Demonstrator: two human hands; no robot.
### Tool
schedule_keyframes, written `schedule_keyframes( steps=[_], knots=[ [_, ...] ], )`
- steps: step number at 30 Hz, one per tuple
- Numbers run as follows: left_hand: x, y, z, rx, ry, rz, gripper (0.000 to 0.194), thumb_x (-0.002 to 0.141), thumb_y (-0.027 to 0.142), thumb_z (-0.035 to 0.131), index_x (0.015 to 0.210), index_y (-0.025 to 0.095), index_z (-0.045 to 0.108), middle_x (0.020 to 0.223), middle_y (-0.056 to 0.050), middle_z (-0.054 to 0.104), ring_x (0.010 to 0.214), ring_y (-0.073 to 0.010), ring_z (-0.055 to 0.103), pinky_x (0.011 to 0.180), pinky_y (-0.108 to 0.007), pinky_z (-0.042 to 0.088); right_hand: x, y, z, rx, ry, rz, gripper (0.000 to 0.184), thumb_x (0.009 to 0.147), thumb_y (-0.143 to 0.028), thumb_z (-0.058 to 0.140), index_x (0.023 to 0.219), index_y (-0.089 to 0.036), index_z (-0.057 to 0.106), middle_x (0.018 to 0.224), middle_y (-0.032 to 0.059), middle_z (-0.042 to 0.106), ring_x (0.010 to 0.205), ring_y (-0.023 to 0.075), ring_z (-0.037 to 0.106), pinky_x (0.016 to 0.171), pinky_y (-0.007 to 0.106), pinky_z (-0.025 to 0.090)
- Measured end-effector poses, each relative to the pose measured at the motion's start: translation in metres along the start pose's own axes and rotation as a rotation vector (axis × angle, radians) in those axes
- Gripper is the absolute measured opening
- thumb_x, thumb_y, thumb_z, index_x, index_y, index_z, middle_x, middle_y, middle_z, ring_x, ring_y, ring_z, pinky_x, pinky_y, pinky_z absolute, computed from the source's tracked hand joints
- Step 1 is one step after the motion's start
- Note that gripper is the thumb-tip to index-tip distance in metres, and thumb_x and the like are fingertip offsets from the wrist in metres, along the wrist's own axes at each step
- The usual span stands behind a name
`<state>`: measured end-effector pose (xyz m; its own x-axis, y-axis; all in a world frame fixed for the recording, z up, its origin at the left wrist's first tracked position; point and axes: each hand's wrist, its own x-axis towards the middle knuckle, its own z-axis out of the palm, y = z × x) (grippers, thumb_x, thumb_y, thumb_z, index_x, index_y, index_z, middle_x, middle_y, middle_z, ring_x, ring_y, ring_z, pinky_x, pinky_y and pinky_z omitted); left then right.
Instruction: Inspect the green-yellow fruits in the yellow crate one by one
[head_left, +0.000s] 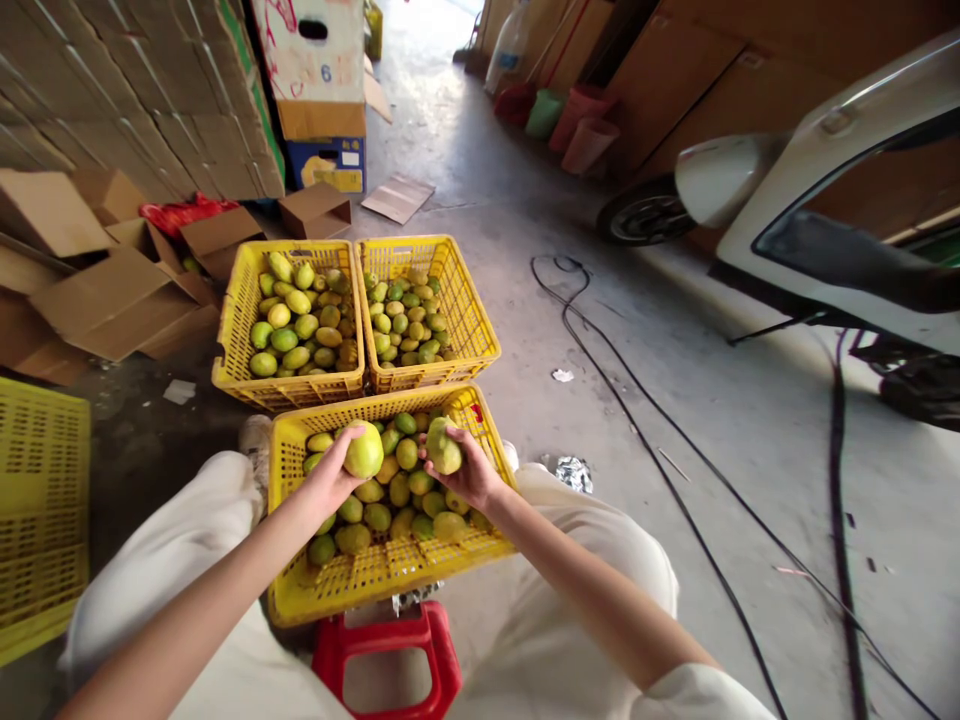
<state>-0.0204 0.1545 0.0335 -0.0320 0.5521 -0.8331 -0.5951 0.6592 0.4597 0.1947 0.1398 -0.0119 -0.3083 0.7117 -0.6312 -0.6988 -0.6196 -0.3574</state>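
My left hand [335, 470] is closed round a smooth yellow-green lemon [365, 450], its fingers mostly hidden behind the fruit. A duller green lemon [443, 446] is gripped in my right hand [477, 478], a little to the right. Both hands are above the near yellow crate [300, 590], which lies between my knees with many green and yellow lemons [400, 489] in it. Just beyond stand two more yellow crates: the left one [289, 388] is well filled with lemons, and the right one [474, 340] has lemons gathered toward its left side.
A red plastic stool [442, 660] shows below the near crate. At the left edge is another yellow crate [45, 500], with open cardboard boxes [112, 300] behind it. Black cables [645, 400] cross the floor to the right, near a parked white scooter [817, 180]. Crumpled foil [574, 474] lies by my right knee.
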Motion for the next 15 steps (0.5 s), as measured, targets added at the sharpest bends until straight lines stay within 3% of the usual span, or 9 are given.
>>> schedule_keyframes(
  steps=[4,10,12,15],
  knots=[
    [-0.0016,-0.0009,-0.0001,0.050,0.010,-0.088,0.011,0.093,0.021,0.066,0.103,0.016,0.066,0.093,-0.010,0.075,0.091,-0.0224,0.075,0.072,-0.026,0.064,-0.0004,0.0010,-0.0020,-0.075,-0.010,0.014,0.025,0.085,-0.030,0.076,0.105,-0.020,0.065,0.093,0.0055,0.077,0.080,0.0186,0.075,0.067,0.028,0.064],
    [0.0008,-0.0037,-0.0027,0.190,-0.073,-0.138,0.015,0.092,0.019,0.067,0.107,0.014,0.067,0.088,-0.009,0.075,0.086,-0.0224,0.076,0.066,-0.026,0.063,0.0002,0.0031,0.0009,-0.105,-0.052,0.060,0.033,0.079,-0.034,0.068,0.109,-0.021,0.062,0.105,0.0117,0.078,0.111,0.0335,0.074,0.087,0.051,0.065],
    [0.0024,-0.0047,-0.0036,0.223,-0.089,-0.138,0.015,0.090,0.020,0.072,0.103,0.015,0.067,0.088,-0.009,0.075,0.080,-0.0220,0.076,0.063,-0.028,0.064,0.0002,0.0043,0.0024,-0.119,-0.064,0.052,0.035,0.076,-0.035,0.070,0.107,-0.020,0.062,0.109,0.0131,0.077,0.116,0.0346,0.072,0.089,0.051,0.064],
    [0.0037,-0.0050,-0.0038,0.213,-0.112,-0.114,0.018,0.085,0.020,0.079,0.097,0.016,0.067,0.090,-0.009,0.076,0.077,-0.0213,0.076,0.062,-0.029,0.064,-0.0011,0.0054,0.0039,-0.162,0.008,-0.014,0.036,0.074,-0.033,0.079,0.105,-0.023,0.062,0.110,0.0081,0.077,0.112,0.0293,0.074,0.087,0.043,0.065]
  ],
)
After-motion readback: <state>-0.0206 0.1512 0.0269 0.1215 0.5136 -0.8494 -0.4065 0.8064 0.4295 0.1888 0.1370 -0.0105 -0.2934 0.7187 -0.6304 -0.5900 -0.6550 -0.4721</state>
